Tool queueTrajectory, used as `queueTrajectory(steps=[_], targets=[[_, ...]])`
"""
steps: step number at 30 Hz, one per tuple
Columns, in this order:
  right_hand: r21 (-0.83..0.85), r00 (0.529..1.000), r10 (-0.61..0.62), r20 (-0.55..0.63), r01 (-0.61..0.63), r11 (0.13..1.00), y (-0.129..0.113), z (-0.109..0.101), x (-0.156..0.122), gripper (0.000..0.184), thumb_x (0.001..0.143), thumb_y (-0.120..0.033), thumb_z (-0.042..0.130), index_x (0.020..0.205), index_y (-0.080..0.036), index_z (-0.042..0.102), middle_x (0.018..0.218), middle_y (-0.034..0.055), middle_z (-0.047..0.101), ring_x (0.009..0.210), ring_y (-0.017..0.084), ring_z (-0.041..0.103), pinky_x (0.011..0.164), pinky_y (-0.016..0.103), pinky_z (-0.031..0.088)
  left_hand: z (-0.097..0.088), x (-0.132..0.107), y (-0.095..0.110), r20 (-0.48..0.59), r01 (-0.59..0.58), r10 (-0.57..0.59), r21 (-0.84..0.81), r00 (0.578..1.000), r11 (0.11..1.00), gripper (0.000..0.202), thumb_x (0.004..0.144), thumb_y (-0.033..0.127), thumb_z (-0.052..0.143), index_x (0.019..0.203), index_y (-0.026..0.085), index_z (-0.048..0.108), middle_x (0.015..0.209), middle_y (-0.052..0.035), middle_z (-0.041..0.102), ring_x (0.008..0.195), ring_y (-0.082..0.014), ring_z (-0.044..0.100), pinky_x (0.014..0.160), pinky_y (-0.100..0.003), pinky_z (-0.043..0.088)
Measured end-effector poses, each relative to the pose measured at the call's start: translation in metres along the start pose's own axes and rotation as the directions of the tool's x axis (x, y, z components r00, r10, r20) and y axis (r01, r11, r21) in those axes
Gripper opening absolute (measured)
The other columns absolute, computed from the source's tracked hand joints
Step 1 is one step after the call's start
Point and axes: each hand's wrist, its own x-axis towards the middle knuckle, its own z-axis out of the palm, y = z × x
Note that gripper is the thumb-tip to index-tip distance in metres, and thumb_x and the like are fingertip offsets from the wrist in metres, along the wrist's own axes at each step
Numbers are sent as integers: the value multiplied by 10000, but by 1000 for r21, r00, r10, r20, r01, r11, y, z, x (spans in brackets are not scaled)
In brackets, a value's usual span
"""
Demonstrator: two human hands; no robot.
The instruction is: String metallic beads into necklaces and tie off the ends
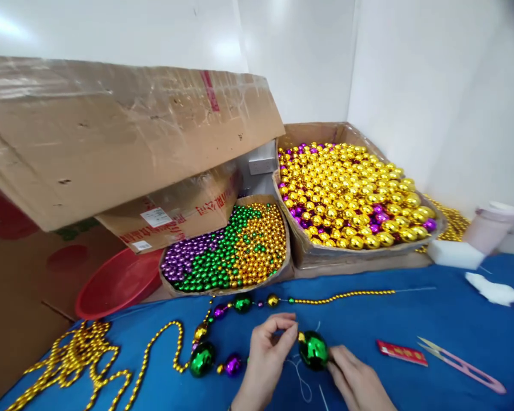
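A large shiny green bead is held up between my two hands, with a small gold bead against its left end. My left hand pinches thumb and forefinger together at that gold bead. At the green bead's right end, my right hand has its fingers closed; the tips are partly hidden. Below them a loose white thread loops on the blue cloth. Left of my hands lies a strung garland with another big green bead, a purple bead and small gold beads.
Pink-handled thread snips and a red packet lie at right. Gold bead chain is heaped at left. Behind stand a box of gold beads, a box of mixed small beads, a red basin and cartons.
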Motion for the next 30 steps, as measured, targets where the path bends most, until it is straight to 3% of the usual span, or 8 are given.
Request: queueTrajectory(steps=[3, 7, 11, 15, 18, 22, 27, 30], targets=[[-8, 999, 30, -16, -30, 1000, 5, -20, 2, 227, 935, -237, 380, 1063, -225, 567, 959, 62, 675, 849, 153, 675, 757, 237, 536, 5, 2, 20, 83, -122, 112, 119, 990, 985, 135, 800, 292, 627, 785, 195, 720, 879, -78, 718, 828, -233, 641, 741, -285, 475], [103, 999, 22, -42, -18, 994, -11, -40, 22, 307, 936, -229, 393, 1220, -212, 508, 1112, 85, 637, 1042, 164, 607, 875, 269, 495, 16, 5, 63, 169, -294, 271, 132, 948, 947, 114, 805, 234, 615, 819, 217, 727, 869, -73, 717, 823, -237, 644, 750, -301, 488], [266, 1000, 11, 10, -13, 964, -23, -39, 34, 262, 946, -262, 381, 1088, -206, 594, 965, 67, 667, 871, 158, 639, 777, 253, 509, 23, 8, 77, 140, -295, 286, 47, 948, 954, 118, 808, 213, 606, 827, 207, 722, 869, -75, 707, 816, -234, 644, 732, -299, 498], [314, 995, 98, 8, -96, 944, -18, -40, 33, 282, 957, -304, 362, 1009, -180, 610, 797, 44, 656, 691, 136, 628, 630, 211, 504, 28, 2, 47, 121, -274, 266, 47, 956, 961, 298, 794, 176, 600, 1080, 219, 671, 1049, -104, 672, 943, -261, 610, 835, -343, 469], [412, 979, 190, 71, -202, 888, -22, -45, 31, 314, 946, -364, 385, 930, -163, 625, 662, 5, 592, 591, 118, 576, 555, 198, 474, 41, -7, 11, 287, -353, 309, 117, 907, 928, 477, 737, 128, 640, 1203, 224, 601, 1189, -131, 619, 1090, -302, 544, 963, -396, 392], [561, 951, 286, 120, -302, 771, -29, -59, 27, 331, 919, -422, 438, 942, -160, 638, 628, -10, 536, 599, 125, 531, 585, 234, 454, 56, -10, -29, 429, -457, 305, 314, 850, 832, 410, 741, 155, 634, 1146, 218, 608, 1108, -137, 639, 1042, -310, 547, 944, -448, 402], [785, 813, 569, -124, -270, 557, 4, -101, 17, 304, 849, -442, 553, 1033, -212, 627, 597, -22, 456, 571, 118, 456, 510, 243, 411, 44, -1, -57, 504, -536, 229, 627, 832, 565, 365, 766, 208, 597, 1128, 221, 545, 1147, -77, 591, 1058, -271, 501, 947, -434, 425], [792, 722, 628, -291, -187, 581, 43, -126, 15, 275, 823, -441, 578, 983, -231, 656, 551, -23, 373, 483, 108, 389, 394, 267, 327, 31, 2, -61, 496, -536, 222, 687, 839, 490, 369, 790, 193, 551, 1157, 223, 517, 1175, -68, 578, 1103, -268, 477, 977, -433, 418]])
